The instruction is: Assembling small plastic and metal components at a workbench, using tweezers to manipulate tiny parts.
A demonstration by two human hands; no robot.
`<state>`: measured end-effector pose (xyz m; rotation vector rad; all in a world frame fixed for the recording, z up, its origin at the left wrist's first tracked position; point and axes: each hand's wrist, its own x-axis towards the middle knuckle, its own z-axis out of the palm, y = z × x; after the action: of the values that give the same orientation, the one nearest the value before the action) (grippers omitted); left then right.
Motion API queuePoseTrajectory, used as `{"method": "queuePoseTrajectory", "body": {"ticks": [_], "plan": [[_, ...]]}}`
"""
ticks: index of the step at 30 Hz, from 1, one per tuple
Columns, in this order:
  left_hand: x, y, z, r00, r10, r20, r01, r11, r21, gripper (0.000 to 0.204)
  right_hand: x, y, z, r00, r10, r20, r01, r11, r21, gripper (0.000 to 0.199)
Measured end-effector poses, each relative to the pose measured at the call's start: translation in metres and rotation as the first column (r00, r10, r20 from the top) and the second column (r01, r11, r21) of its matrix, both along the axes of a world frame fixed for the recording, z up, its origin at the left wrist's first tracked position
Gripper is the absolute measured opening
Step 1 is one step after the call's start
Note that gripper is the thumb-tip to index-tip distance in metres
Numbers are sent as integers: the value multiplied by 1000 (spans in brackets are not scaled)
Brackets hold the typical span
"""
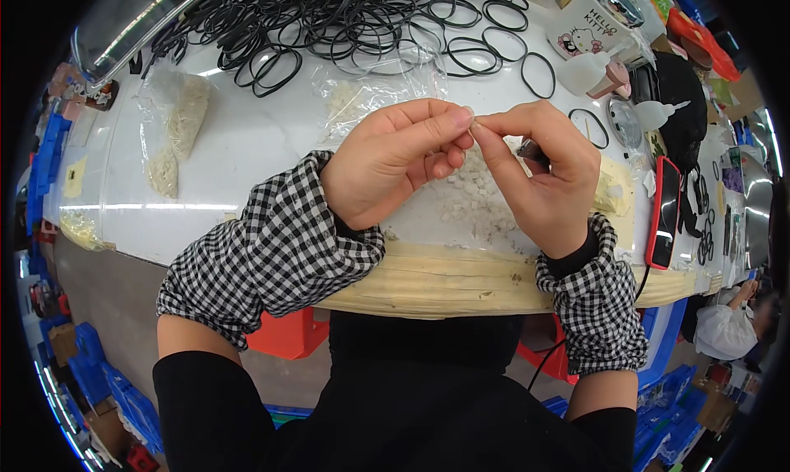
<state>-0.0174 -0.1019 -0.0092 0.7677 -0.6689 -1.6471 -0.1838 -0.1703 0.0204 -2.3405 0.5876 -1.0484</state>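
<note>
My left hand (395, 155) and my right hand (547, 172) meet above the table, thumbs and forefingers pinched almost tip to tip. Whatever lies between the fingertips is too small to name. A dark, shiny object (531, 149) shows in the curled fingers of my right hand; most of it is hidden. Below the hands spreads a heap of small whitish pieces (477, 200). Just behind my left hand lies a clear plastic bag (346, 102) with pale pieces in it.
Many black rubber rings (346, 23) pile up at the back. Another clear bag of pale pieces (179, 126) lies left. To the right are a red-edged phone (663, 213) with a cable, white squeeze bottles (583, 75) and a white printed box (588, 27). Yellowish tape covers the table's front edge (444, 283).
</note>
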Motion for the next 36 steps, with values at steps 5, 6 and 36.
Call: {"method": "queuePoseTrajectory", "body": {"ticks": [5, 6, 36], "plan": [[1, 2, 3, 998, 8, 63, -7, 1000, -17, 20, 0, 5, 3, 999, -3, 46, -16, 914, 405, 9], [0, 2, 5, 999, 1, 51, 1, 1000, -27, 20, 0, 5, 2, 998, -7, 61, -20, 907, 421, 9], [6, -2, 2, 991, -84, -107, 87, 996, 29, 16, -3, -1, -4, 994, 89, 63, -97, 987, 130, 43]]}}
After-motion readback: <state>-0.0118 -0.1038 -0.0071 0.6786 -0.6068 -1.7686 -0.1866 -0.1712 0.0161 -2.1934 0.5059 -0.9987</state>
